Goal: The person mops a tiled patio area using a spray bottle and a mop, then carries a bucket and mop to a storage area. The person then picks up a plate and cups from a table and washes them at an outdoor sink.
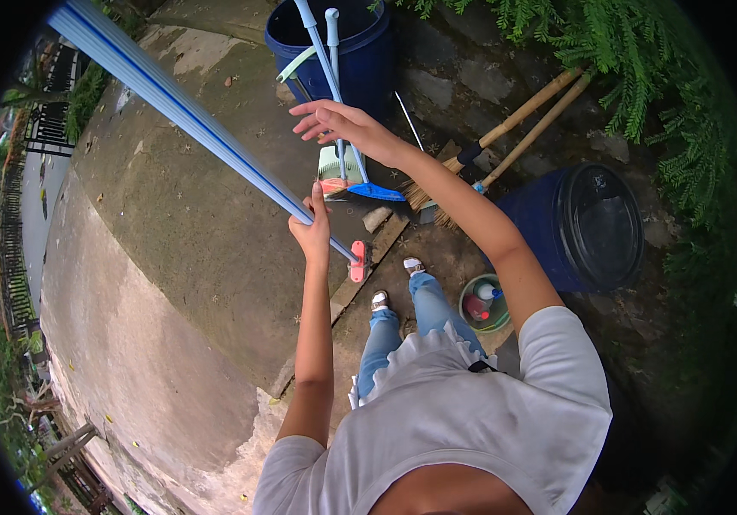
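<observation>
My left hand (315, 230) is wrapped round a long light-blue pole (214, 142) with a darker blue stripe. The pole slants from the upper left down to a small pink head (358, 262) near the ground, just ahead of my feet. Farther forward, my right hand (347, 129) reaches out with fingers stretched and holds nothing. Beneath and beyond it, light-blue handles (332, 69) lean against a dark blue tub (377, 51). A blue broom or dustpan head (377, 192) and a pale green comb-like piece (331, 163) rest low by these handles.
Two straw brooms with wooden handles (527, 112) lie to the right. Beside them is a dark blue barrel with a black lid (600, 223). A green basin (502, 322) holding bottles sits by my feet. Leafy branches (643, 60) hang at the upper right.
</observation>
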A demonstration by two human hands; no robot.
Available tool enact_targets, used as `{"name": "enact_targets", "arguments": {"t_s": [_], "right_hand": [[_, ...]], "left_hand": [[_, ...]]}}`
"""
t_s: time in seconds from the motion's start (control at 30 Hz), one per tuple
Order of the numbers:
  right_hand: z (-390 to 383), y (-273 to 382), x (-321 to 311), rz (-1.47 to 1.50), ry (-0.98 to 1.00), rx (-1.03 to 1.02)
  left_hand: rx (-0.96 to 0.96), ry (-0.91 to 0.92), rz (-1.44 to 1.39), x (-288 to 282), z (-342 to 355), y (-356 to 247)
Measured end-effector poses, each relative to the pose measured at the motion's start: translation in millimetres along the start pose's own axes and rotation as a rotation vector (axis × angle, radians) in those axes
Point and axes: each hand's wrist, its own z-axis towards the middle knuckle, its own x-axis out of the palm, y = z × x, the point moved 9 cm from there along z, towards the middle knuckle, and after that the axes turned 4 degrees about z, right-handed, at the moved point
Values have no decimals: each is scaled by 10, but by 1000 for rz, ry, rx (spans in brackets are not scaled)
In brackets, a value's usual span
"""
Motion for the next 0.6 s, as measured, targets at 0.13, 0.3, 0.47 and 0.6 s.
{"name": "enact_targets", "arguments": {"t_s": [0.13, 0.3, 0.47, 0.6], "right_hand": [[-516, 681, 403, -16, -136, -231], [-1353, 949, 72, -4, -657, -321], [-2150, 1150, -96, 9, -718, -412], [-2414, 1199, -193, 48, -693, -416]], "left_hand": [[145, 131, -46, 490, -317, -314], [218, 404, 6, 1067, -999, -402], [551, 740, -69, 1299, -1741, -708], [483, 1032, -72, 1420, -1983, -716]]}}
